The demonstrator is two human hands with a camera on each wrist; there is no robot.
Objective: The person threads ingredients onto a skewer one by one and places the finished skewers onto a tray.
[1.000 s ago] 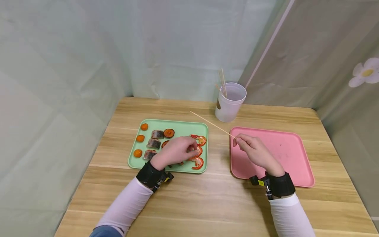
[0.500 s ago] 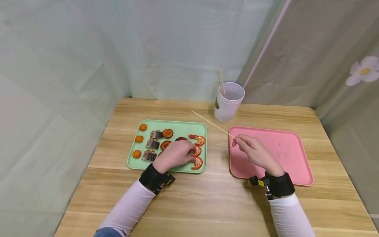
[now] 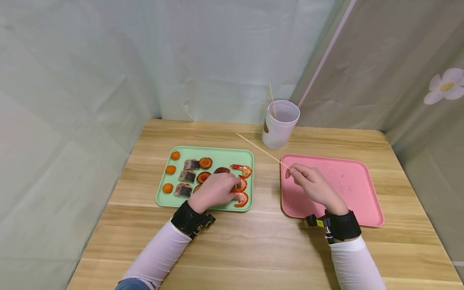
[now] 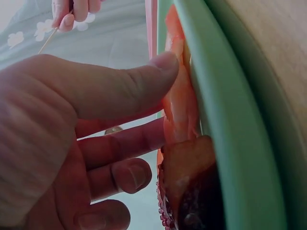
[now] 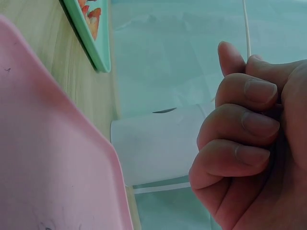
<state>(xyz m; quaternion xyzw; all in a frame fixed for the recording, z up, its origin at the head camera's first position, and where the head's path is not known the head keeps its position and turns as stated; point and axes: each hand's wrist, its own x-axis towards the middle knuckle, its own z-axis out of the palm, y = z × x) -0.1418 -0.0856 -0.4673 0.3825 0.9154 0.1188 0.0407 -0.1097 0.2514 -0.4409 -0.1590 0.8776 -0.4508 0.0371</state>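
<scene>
Left hand (image 3: 214,189) dropped lower since a second ago; fingers part-spread, thumb touching the front shrimp (image 3: 243,197) on the green tray (image 3: 232,156), can't tell if pinched. Loose contact could mean slipping. Right hand (image 3: 313,187) pinches a bamboo skewer (image 3: 263,150).

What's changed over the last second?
The left hand has shifted slightly toward the person, uncovering a dark red piece, and now touches the nearest shrimp; grip unclear. The right hand still holds the skewer; the pink tray and cup stayed put.
</scene>
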